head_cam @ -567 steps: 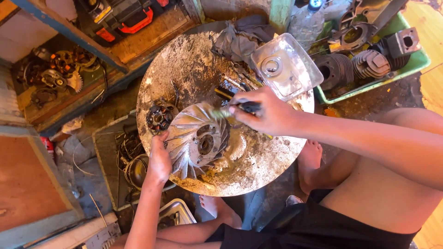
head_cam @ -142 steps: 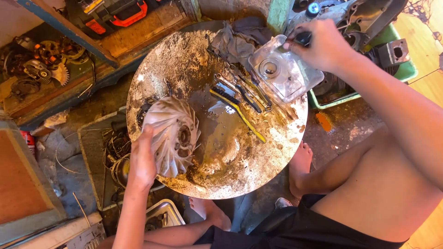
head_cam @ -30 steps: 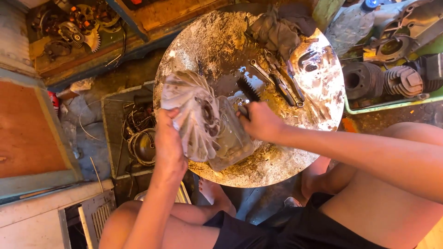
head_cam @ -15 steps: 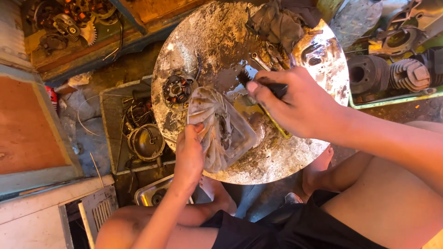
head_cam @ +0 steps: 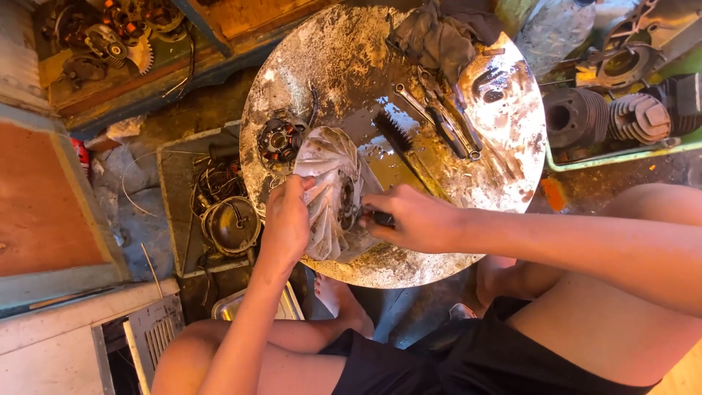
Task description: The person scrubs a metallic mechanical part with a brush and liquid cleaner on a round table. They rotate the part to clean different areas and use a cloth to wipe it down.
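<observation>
My left hand grips the rim of a grimy finned metal fan wheel, held tilted on edge over the near left part of a round, dirty metal tray. My right hand is closed on a small dark-handled brush whose tip meets the wheel's hub. A clear plastic container sits partly hidden behind the wheel. A round stator with copper coils lies on the tray just left of the wheel.
A black wire brush with a yellow handle, wrenches and a grey rag lie on the tray. A green bin with finned engine cylinders stands at right. A box of parts sits on the floor at left.
My right hand has dropped from above the tray's middle down to the wheel's hub with the small brush. The left hand has shifted the wheel slightly toward me.
</observation>
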